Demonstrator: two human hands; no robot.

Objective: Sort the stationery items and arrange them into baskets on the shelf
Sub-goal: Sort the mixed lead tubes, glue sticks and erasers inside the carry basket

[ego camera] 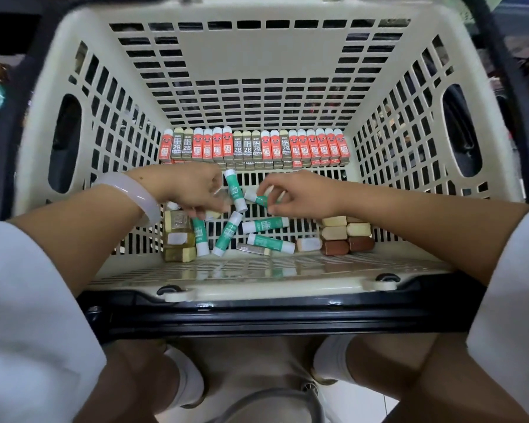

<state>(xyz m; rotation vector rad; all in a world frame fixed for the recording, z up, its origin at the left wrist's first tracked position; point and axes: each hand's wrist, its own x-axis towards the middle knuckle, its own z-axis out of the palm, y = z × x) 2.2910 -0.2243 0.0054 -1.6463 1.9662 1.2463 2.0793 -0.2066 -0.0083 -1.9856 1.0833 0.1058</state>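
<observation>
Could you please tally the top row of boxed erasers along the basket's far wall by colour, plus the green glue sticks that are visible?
red erasers: 13
olive 2B erasers: 6
green glue sticks: 6 visible; any under the hands cannot be counted
Total: 25

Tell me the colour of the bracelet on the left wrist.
Pale lilac-white bracelet, seen in the head view.
</observation>
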